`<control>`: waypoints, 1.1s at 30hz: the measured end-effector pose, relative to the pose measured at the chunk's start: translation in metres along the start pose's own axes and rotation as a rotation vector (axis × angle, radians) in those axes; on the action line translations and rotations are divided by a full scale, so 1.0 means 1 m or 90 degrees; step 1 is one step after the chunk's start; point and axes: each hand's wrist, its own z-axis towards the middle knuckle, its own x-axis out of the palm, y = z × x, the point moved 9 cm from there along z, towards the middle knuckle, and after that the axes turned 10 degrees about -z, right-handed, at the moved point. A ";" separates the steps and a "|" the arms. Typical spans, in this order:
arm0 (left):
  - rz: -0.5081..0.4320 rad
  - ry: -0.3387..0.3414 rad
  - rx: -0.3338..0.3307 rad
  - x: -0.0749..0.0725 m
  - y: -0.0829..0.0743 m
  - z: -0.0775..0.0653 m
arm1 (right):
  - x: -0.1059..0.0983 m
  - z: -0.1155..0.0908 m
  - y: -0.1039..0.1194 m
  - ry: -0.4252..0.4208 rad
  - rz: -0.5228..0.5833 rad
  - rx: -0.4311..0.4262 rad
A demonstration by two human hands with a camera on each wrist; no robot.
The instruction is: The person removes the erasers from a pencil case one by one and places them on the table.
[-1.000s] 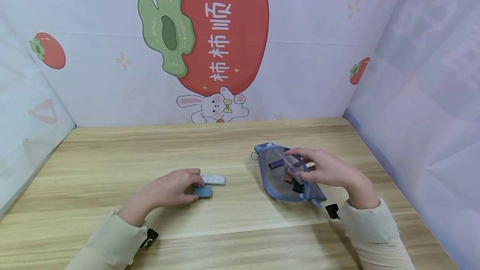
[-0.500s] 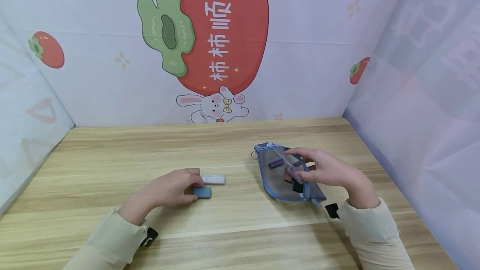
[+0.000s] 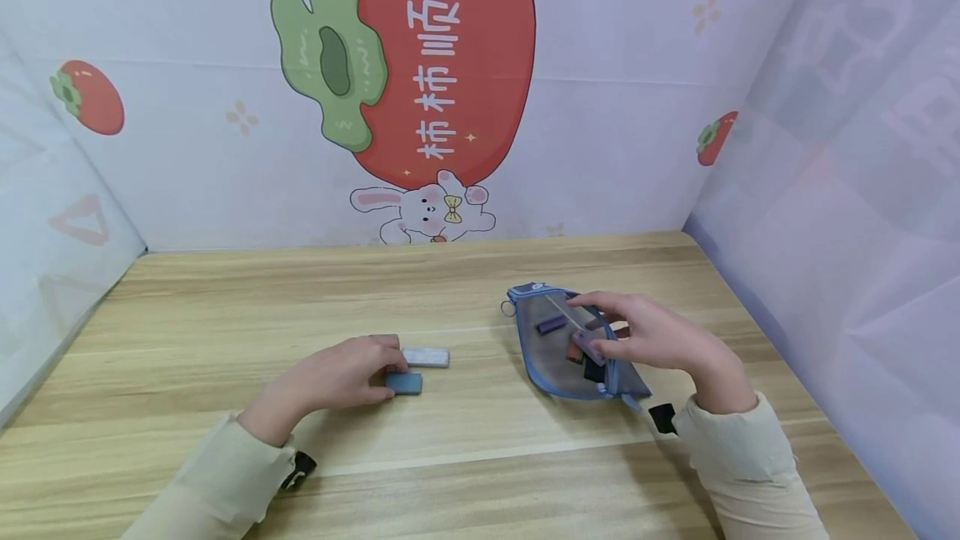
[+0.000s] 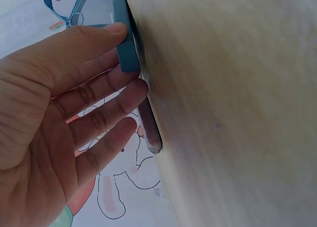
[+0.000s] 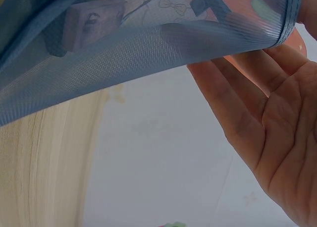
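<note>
My left hand [image 3: 337, 373] pinches the end of a small blue block [image 3: 406, 383] low over the table, thumb on one side and fingers on the other. In the left wrist view the thumb lies across the blue block [image 4: 127, 43]. A pale grey-white bar [image 3: 427, 357] lies just behind it, touching distance from the fingertips. On the right, my right hand [image 3: 660, 336] grips the edge of a blue mesh zip pouch [image 3: 536, 365]. Its fingers [image 5: 223, 98] reach behind the mesh in the right wrist view. Through the mesh show a lilac block [image 3: 587, 345] and a purple cylinder [image 3: 551, 323].
Also in the pouch are an orange piece [image 3: 574, 353] and a black piece [image 3: 594, 371]. A metal ring [image 3: 508, 307] hangs from the pouch's left corner. The wooden table [image 3: 480, 473] meets a printed backdrop [image 3: 615, 148] at the back and pale side walls.
</note>
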 end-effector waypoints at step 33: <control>-0.011 0.007 0.002 0.000 0.002 0.001 | -0.002 -0.002 -0.003 -0.006 0.001 0.011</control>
